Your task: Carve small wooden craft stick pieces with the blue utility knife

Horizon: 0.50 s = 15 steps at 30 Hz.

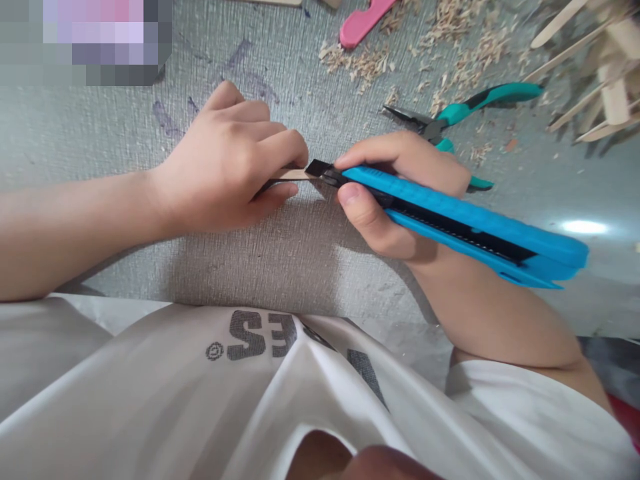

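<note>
Left hand: the left hand point(235, 167) was curled tight, fingers and thumb pinching the wooden stick point(293, 175).
Wooden stick: only its tip showed past the fingertips, right between the two grips.
Blade: the short black blade point(316, 168) touched that exposed tip.
Right hand: the right hand point(395, 193) was clamped round the nose of the utility knife point(465, 223), forefinger on top, thumb beneath.
Doing it well: the pinching fingers sat very near the edge, so light, shallow cuts angled away from them looked wisest.
Beyond the knife grip: pliers point(470, 110) and wood shavings point(365, 63) lay behind.
</note>
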Available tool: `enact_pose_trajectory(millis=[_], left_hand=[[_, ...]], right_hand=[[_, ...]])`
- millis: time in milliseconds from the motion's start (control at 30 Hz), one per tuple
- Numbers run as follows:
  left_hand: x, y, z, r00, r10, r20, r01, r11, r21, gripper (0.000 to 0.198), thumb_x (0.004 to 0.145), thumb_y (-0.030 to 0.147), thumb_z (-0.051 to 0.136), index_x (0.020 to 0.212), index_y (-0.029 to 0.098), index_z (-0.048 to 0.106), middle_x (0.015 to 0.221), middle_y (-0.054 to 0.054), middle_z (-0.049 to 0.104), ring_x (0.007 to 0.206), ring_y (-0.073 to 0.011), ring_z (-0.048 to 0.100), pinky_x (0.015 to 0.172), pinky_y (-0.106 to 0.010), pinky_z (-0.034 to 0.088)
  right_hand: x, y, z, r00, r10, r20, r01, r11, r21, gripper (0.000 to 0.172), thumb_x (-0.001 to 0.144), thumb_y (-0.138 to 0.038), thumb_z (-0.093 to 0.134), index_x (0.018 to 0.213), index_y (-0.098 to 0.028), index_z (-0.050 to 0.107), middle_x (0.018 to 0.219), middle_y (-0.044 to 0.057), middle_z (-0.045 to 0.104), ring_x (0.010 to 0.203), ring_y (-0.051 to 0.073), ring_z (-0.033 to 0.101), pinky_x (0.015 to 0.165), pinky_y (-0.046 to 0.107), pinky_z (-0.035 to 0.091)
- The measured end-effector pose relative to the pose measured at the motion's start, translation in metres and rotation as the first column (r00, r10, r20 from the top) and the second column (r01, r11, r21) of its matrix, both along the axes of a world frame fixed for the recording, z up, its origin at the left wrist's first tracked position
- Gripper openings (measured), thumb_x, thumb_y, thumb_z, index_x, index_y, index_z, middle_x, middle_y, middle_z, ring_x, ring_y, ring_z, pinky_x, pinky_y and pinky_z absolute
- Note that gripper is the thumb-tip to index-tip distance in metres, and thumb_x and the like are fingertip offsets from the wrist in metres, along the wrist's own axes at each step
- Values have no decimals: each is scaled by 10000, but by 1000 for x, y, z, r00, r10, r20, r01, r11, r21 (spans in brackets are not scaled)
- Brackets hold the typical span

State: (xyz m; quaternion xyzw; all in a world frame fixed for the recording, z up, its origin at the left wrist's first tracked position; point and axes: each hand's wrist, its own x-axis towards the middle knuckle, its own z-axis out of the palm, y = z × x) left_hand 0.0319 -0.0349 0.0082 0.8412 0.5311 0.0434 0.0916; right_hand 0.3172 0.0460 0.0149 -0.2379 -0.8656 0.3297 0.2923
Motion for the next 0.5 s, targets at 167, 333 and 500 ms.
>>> enact_pose_trajectory(millis=[167, 333, 500], left_hand=[[-2, -1, -3, 1000, 0, 27, 0, 1000, 0, 761, 1227, 751, 174, 1410, 276, 740, 1030, -37, 726, 1126, -217, 679, 1073, -447, 407], [-4, -2, -2, 1000, -15, 8, 15, 999, 30, 688, 1237, 721, 225, 1417, 285, 727, 987, -30, 698, 1139, -209, 711, 1078, -431, 458], [-5, -2, -2, 1000, -21, -3, 21, 1000, 19, 714, 1239, 726, 210, 1414, 261, 723, 1025, -30, 713, 1165, -209, 713, 1105, -425, 457]], right_hand=[[2, 0, -1, 998, -21, 54, 20, 1000, 8, 315, 1138, -605, 682, 1232, -355, 849, 1061, 8, 882, 887, 170, 814, 820, 340, 703], [3, 1, -2, 999, -23, 44, 22, 1000, 21, 292, 1134, -594, 692, 1250, -370, 841, 1060, 7, 877, 885, 173, 818, 811, 338, 701], [1, 2, -1, 1000, 3, -13, -3, 1000, 31, 214, 1121, -501, 729, 1249, -355, 820, 1052, -11, 881, 869, 150, 825, 799, 299, 691]])
